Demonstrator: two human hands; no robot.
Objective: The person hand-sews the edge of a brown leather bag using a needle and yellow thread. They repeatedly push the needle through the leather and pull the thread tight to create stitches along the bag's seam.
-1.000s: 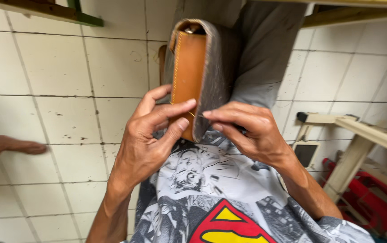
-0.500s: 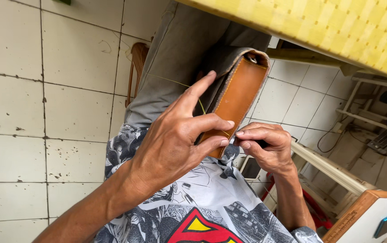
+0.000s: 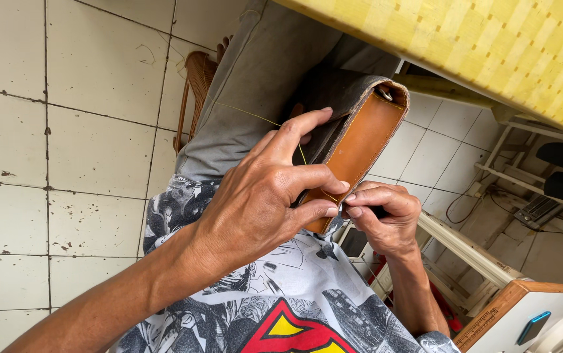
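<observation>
A tan leather pouch (image 3: 360,147) with a grey fabric side and a metal ring at its top corner stands tilted above the lap, top end leaning right, gripped at its lower end. A thin yellow thread (image 3: 255,117) runs from its edge, taut, leftward across the grey trousers.

Bright, even daylight, soft shadows; edges perhaps slightly stretched, focus sharp.

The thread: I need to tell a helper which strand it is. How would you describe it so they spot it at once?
Start at the tan leather piece held above the grey trousers. A thin yellow-green thread runs from it over the left hand, the only fine taut line there.
</observation>
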